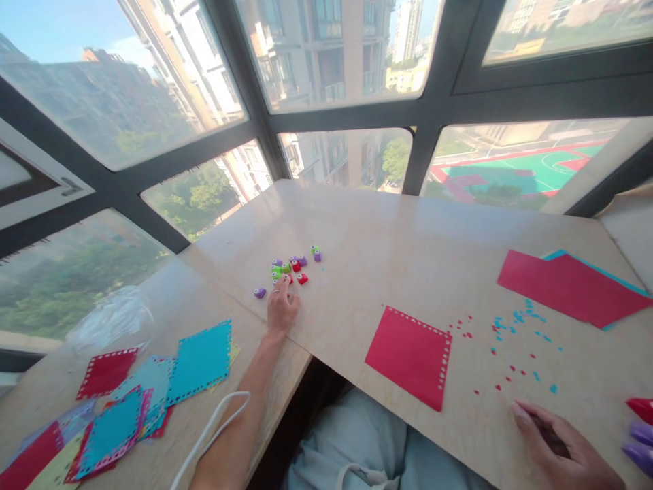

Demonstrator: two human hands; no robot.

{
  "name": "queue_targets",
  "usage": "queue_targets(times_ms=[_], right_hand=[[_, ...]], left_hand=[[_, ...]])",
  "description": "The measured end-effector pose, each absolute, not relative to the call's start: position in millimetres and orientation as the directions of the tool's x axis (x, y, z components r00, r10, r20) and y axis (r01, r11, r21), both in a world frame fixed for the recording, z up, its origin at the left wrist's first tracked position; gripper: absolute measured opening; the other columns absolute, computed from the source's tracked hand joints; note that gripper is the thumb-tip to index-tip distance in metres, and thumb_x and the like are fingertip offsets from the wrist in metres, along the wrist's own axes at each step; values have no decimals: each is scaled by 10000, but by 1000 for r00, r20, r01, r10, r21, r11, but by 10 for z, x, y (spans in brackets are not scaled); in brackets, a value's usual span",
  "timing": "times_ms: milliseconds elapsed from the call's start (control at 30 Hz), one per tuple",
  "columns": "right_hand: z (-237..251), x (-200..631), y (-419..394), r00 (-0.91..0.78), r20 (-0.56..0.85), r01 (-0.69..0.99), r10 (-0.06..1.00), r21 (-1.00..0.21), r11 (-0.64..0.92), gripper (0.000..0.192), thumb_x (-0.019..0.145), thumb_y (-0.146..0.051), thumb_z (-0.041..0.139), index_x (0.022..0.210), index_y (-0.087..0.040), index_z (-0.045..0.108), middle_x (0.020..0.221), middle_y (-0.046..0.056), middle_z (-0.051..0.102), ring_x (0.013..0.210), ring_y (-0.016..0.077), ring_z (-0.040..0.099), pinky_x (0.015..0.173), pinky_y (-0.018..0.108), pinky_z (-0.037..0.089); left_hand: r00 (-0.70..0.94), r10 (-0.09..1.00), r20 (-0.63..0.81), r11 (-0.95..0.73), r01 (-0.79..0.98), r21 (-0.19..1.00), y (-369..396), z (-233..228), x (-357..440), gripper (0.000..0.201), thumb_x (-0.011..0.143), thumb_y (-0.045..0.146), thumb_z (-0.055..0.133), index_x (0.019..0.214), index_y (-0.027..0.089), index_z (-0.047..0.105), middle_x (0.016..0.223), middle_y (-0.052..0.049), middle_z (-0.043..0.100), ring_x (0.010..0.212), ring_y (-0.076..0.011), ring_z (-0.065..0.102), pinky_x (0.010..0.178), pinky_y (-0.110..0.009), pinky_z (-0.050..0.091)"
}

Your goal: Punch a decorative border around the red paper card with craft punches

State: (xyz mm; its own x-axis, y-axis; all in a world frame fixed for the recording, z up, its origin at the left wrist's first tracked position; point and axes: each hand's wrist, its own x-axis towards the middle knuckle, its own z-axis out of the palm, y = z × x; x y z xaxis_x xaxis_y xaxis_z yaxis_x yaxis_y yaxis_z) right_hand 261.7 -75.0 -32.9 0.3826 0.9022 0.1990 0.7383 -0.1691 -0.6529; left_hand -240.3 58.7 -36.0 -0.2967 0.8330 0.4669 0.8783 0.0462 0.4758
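My left hand (283, 307) reaches across the table to a cluster of small craft punches in purple, green and red. Its fingertips touch or nearly touch a red punch (288, 279); the fingers are apart and I see nothing gripped. Another red punch (303, 278) lies just right of them, and a purple punch (260, 292) sits apart on the left. At the lower right, my right hand (564, 446) rests on the table, thumb and finger curled together, nothing visible in them. Between the hands lies a red paper square (411, 357) with holes punched along two edges.
Red and blue punched bits (520, 316) are scattered right of the square. Larger red paper (571, 282) over blue lies at the far right. More punches (640, 435) stand at the right edge. Punched sheets (201, 361) and a clear plastic bag (112, 316) lie left. Windows border the table.
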Motion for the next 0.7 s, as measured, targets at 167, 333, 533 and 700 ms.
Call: queue_targets(times_ms=[167, 333, 533, 700], right_hand=[[-96, 2470, -696, 428, 144, 676, 892, -707, -210, 531, 735, -699, 558, 794, -197, 724, 745, 88, 737, 574, 242, 650, 603, 361, 531], [-99, 2466, -710, 431, 147, 681, 890, -701, -214, 556, 726, -729, 551, 786, -203, 720, 752, 88, 735, 574, 234, 643, 598, 357, 531], [-143, 2503, -713, 451, 104, 674, 886, -691, -262, 577, 669, -772, 526, 761, -232, 709, 766, 75, 739, 580, 266, 657, 597, 401, 526], [-145, 2517, -715, 451, 89, 669, 888, -692, -271, 536, 646, -742, 544, 753, -242, 706, 764, 72, 741, 586, 280, 665, 605, 415, 525]], left_hand=[[-253, 827, 503, -36, 868, 496, 606, -342, -2398, 393, 799, 185, 525, 1171, 174, 649, 1270, -137, 635, 1193, -293, 587, 1004, -452, 505], [-265, 833, 485, -36, 850, 526, 576, -311, -2388, 337, 815, 194, 499, 1115, 191, 652, 1160, -111, 670, 910, -226, 662, 836, -358, 565], [-277, 839, 468, -40, 827, 560, 524, -278, -2344, 243, 848, 235, 483, 1024, 191, 644, 1074, -88, 667, 687, -158, 621, 677, -291, 553], [-315, 834, 453, -24, 799, 601, 524, -286, -2351, 245, 850, 277, 516, 1037, 179, 639, 1004, -74, 665, 634, -145, 602, 645, -285, 542]])
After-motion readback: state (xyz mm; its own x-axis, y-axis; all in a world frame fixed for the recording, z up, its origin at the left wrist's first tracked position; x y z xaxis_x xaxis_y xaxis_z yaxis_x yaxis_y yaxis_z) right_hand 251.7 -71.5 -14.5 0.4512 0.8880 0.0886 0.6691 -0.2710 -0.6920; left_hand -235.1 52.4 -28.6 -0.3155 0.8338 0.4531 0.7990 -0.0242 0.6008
